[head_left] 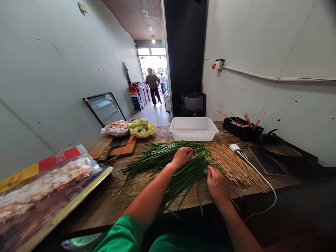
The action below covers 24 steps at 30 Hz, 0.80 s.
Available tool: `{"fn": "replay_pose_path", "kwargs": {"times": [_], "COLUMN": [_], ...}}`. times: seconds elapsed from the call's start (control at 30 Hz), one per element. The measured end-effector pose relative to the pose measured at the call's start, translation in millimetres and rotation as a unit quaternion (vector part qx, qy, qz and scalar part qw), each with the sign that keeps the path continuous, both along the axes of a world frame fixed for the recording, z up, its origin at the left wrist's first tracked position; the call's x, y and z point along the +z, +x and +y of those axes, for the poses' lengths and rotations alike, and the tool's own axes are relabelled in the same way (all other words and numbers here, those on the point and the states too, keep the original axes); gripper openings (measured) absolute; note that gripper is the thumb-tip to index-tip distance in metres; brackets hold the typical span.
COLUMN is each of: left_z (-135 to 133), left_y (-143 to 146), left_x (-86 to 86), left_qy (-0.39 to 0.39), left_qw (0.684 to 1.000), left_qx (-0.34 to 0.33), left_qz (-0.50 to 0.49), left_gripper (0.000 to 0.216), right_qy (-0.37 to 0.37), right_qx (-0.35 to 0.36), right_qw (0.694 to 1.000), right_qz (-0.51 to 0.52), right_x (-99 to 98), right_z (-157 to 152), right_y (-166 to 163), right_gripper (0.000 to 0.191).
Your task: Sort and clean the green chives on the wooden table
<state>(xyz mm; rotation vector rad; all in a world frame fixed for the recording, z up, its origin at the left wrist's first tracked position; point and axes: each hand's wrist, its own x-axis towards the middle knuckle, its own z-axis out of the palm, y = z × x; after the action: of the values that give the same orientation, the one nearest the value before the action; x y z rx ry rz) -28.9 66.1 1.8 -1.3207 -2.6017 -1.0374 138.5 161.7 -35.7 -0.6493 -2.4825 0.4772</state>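
Observation:
A heap of long green chives (160,161) lies across the wooden table (110,199). My left hand (182,156) rests on the heap with fingers curled into the leaves. My right hand (217,182) is closed at the heap's right edge, pinching chive leaves beside a fan of bamboo skewers (236,164). Whether a skewer is also in the right hand is not visible. An empty white plastic tub (193,128) stands just behind the chives.
A cutting board with a cleaver (119,145), a bagged food parcel (117,128) and a cauliflower (142,128) sit at the back left. A tray of wrapped food (42,189) is at the near left. A black box of chopsticks (243,129), charger cable (258,175) and tablet lie right. A person stands far down the corridor.

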Motion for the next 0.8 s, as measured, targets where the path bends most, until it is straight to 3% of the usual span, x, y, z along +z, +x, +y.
{"fn": "replay_pose_path", "kwargs": {"times": [0.8], "left_z": [-1.4], "left_y": [6.5], "left_x": [7.5], "left_qy": [0.033], "left_qw": [0.997], "left_qx": [-0.007], "left_qz": [-0.062], "left_gripper": [0.029], "right_qy": [0.000], "right_qx": [0.000], "right_qw": [1.000], "right_qz": [-0.006], "right_x": [-2.3], "right_z": [1.6], "right_y": [-0.7], "right_gripper": [0.034]}}
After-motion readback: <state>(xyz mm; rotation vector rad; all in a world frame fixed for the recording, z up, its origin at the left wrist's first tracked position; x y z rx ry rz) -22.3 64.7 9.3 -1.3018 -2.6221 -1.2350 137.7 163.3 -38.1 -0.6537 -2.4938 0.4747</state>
